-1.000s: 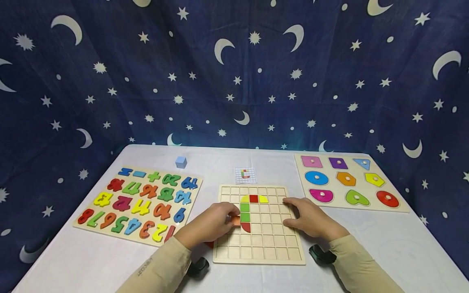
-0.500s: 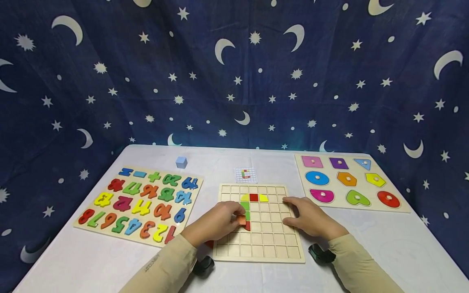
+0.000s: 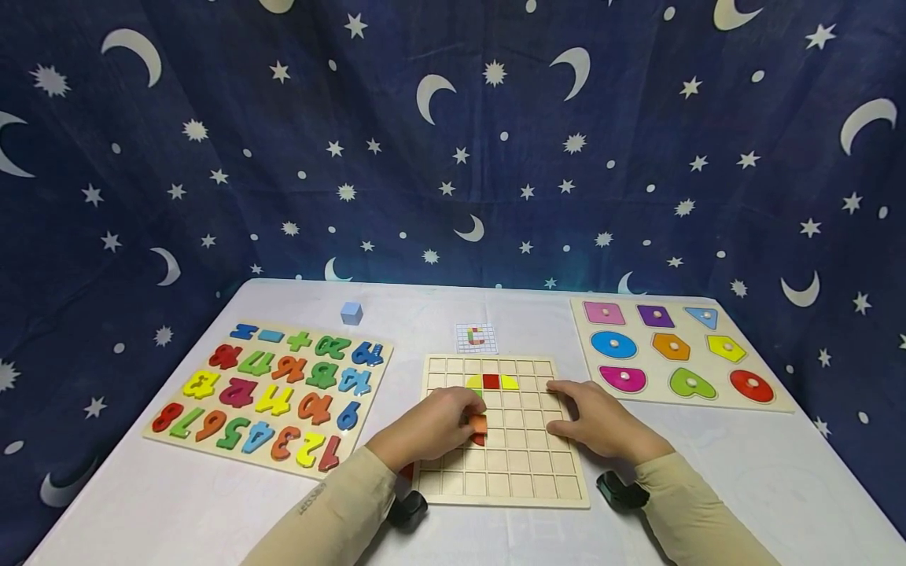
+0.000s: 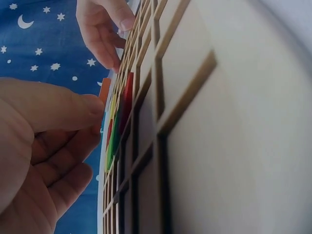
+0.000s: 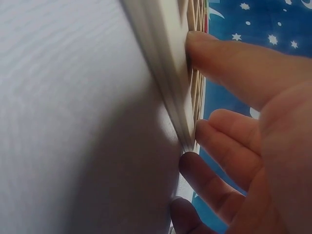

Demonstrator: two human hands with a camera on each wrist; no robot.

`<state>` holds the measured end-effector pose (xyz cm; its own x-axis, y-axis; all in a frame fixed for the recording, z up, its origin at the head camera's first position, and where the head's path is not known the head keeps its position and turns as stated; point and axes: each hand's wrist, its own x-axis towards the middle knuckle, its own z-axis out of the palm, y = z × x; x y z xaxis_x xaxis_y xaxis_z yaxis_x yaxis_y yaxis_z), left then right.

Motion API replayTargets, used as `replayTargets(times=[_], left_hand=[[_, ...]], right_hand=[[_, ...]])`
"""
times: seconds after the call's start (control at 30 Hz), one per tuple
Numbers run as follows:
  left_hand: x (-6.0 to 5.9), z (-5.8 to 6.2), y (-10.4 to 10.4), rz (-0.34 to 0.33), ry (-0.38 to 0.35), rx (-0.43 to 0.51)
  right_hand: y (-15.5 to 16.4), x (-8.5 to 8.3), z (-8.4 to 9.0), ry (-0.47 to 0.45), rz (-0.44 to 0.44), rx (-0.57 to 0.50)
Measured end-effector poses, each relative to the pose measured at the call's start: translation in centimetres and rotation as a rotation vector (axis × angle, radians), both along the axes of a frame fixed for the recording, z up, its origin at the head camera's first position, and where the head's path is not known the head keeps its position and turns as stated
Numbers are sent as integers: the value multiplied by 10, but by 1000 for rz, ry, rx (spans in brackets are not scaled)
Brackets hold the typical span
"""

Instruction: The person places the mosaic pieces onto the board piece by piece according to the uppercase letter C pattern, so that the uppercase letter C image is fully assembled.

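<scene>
Left hand (image 3: 432,428) pinches orange tile (image 3: 479,424) over grid board (image 3: 524,472) (few coloured tiles inside); right hand (image 3: 602,424), fingers relaxed, steadies board's edge; number puzzle (image 3: 269,393) at left.

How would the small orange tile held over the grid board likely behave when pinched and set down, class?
The orange tile, pinched by the left hand, looks thin, flat and stiff, so probably light. Flat faces suggest it won't roll. Its small size may let it slip on the grid board.
</scene>
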<state>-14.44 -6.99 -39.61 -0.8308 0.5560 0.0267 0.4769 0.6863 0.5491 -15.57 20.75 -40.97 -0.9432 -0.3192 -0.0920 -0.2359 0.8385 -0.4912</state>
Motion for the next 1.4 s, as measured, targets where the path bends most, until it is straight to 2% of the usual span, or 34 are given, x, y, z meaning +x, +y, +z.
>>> replayTargets(times=[0.13, 0.63, 1.0, 1.4], left_hand=[[0, -1, 2, -4, -12, 2], [1, -7, 12, -66, 60, 16], [2, -7, 15, -82, 46, 10], [2, -7, 21, -115, 65, -45]], right_hand=[[0, 1, 0, -5, -1, -1], [-1, 2, 1, -15, -10, -3], [0, 0, 0, -6, -7, 4], [1, 1, 1, -6, 4, 2]])
